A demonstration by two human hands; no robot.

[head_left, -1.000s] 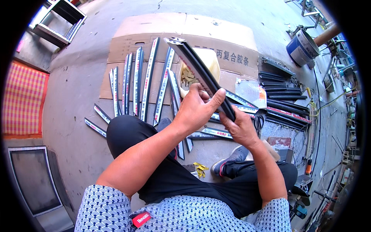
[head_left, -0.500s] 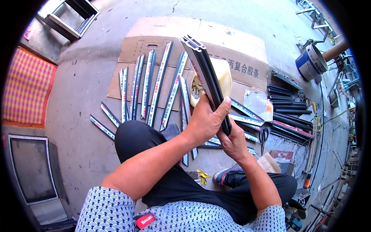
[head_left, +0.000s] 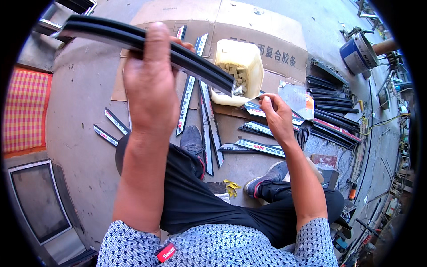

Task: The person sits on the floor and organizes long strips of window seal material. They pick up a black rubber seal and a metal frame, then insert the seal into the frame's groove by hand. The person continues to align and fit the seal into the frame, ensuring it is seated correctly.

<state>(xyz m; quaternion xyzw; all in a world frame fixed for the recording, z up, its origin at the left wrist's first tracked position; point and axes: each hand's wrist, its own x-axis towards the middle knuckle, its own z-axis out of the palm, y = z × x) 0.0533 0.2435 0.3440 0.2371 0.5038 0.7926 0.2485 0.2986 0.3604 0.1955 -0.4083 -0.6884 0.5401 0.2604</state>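
Note:
My left hand [head_left: 153, 84] is wrapped round a long black window-frame profile [head_left: 195, 62], raised and slanting from upper left down to the right. The profile's lower end comes in front of a cut-open cream plastic jug [head_left: 252, 60]. Inside the jug lie several small pale metal-looking pieces [head_left: 240, 80]. Close to the jug's lower right side, my right hand [head_left: 279, 119] has thumb and forefinger pinched together; whatever is between them is too small to make out. Beneath it, short profiles with printed film [head_left: 260, 146] lie on the floor.
Flattened cardboard [head_left: 284, 33] lies under the jug. More film-covered profiles [head_left: 186, 104] fan out before my legs. Black profiles [head_left: 327, 107] are stacked at right, near scissors [head_left: 303, 137]. A bucket [head_left: 358, 64] stands far right; a framed panel [head_left: 38, 200] is at left.
My left hand has swung the profile up and left, from nearly upright to a flatter slant. My right hand has let go of it and moved right, beside the jug.

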